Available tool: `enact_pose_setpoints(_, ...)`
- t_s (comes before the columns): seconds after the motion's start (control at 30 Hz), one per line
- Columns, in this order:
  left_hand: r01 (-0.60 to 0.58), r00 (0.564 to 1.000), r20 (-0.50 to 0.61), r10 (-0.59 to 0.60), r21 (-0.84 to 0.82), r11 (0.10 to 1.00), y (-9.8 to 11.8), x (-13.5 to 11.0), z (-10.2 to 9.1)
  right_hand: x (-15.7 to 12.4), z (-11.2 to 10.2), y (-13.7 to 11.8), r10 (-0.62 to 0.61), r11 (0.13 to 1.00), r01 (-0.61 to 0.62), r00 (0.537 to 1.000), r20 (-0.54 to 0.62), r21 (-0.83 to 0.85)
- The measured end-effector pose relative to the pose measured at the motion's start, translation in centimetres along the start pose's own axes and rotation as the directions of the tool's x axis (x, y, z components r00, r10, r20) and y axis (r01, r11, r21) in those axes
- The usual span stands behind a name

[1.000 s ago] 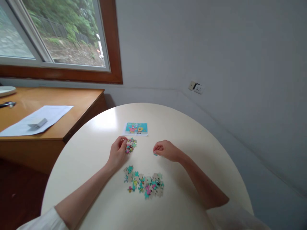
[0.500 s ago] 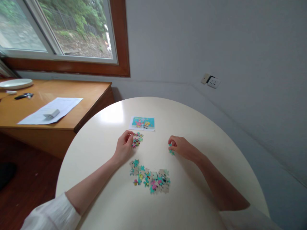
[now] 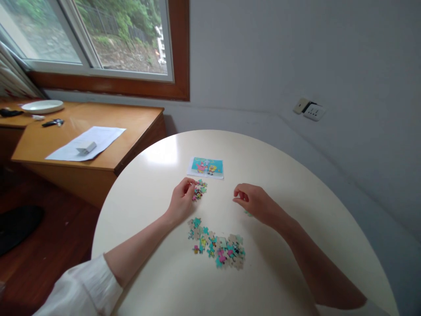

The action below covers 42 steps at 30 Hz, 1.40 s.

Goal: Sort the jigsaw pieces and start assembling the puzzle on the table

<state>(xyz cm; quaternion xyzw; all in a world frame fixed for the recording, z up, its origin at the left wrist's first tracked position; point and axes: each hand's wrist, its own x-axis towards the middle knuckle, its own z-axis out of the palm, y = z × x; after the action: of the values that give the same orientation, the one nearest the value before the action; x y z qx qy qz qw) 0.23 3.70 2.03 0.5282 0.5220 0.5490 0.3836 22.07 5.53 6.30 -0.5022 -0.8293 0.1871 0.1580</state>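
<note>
My left hand (image 3: 182, 196) rests on the white round table, fingers curled with thumb and index close together at the left edge of a small pile of jigsaw pieces (image 3: 199, 189). Anything in that pinch is too small to make out. My right hand (image 3: 254, 201) hovers above the table to the right, thumb and index apart, no piece visible between them. Beneath it a few pale turquoise puzzle pieces (image 3: 248, 213) show, mostly hidden by the hand. A larger heap of mixed pieces (image 3: 226, 252), some face down, lies nearer to me.
A picture card (image 3: 208, 167) with two cartoon figures lies beyond the small pile. On the wooden desk (image 3: 138, 118) at left are paper sheets (image 3: 107, 134), a small white folded object (image 3: 87, 148) and a white plate (image 3: 42, 106). The wall has a socket (image 3: 314, 112).
The camera view has turned left, so the scene sits further right. My right hand has let go of the turquoise pieces and moved left over the table. My left hand stays by the small pile.
</note>
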Motion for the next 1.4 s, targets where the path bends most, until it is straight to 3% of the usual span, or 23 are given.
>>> enact_pose_setpoints(0.1, 0.01, 1.0, -0.006, -0.01, -0.014, 1.0, 0.0, 0.0, 0.0, 0.5, 1.1, -2.8, -0.175, 0.982, 0.165, 0.978, 0.112, 0.096)
enact_pose_setpoints(0.2, 0.016, 1.0, -0.015, -0.017, -0.038, 0.999, 0.0, 0.0, -0.1, 1.1, 2.9, -4.7, -0.337, 0.934, 0.298, 0.919, 0.204, 0.198)
enact_pose_setpoints(0.3, 0.031, 0.999, -0.028, -0.033, -0.067, 0.997, 0.1, 0.0, 0.0, 1.4, 4.6, -5.2, -0.429, 0.891, 0.371, 0.875, 0.222, 0.263)
enact_pose_setpoints(0.4, 0.046, 0.998, -0.031, -0.049, -0.082, 0.996, 0.2, -0.1, 0.1, 1.4, 5.6, -5.0, -0.457, 0.875, 0.389, 0.861, 0.225, 0.287)
enact_pose_setpoints(0.77, 0.046, 0.999, 0.001, -0.046, -0.058, 0.997, 0.6, -0.1, -0.5, 1.3, 5.8, -4.7, -0.436, 0.864, 0.35, 0.879, 0.192, 0.363)
enact_pose_setpoints(0.93, 0.065, 0.997, 0.044, -0.063, -0.06, 0.996, 0.5, -0.1, -0.6, 1.2, 5.2, -4.8, -0.3, 0.857, 0.122, 0.908, 0.292, 0.5)
enact_pose_setpoints(1.03, 0.06, 0.997, 0.052, -0.058, -0.043, 0.997, 0.4, -0.1, -0.6, 1.7, 4.0, -4.2, -0.25, 0.845, 0.05, 0.917, 0.31, 0.532)
enact_pose_setpoints(1.17, 0.06, 0.996, 0.061, -0.059, -0.006, 0.998, 0.4, -0.1, -0.6, 2.8, 1.1, -1.4, -0.184, 0.914, 0.029, 0.918, 0.352, 0.404)
enact_pose_setpoints(1.27, 0.08, 0.994, 0.078, -0.079, 0.003, 0.997, 0.6, -0.2, -0.4, 3.3, -0.8, 1.4, -0.118, 0.959, -0.023, 0.875, 0.469, 0.283)
enact_pose_setpoints(1.4, 0.099, 0.991, 0.09, -0.1, 0.012, 0.995, 0.5, -0.2, -0.3, 3.3, -1.4, 4.0, 0.034, 0.985, -0.109, 0.883, 0.467, 0.134)
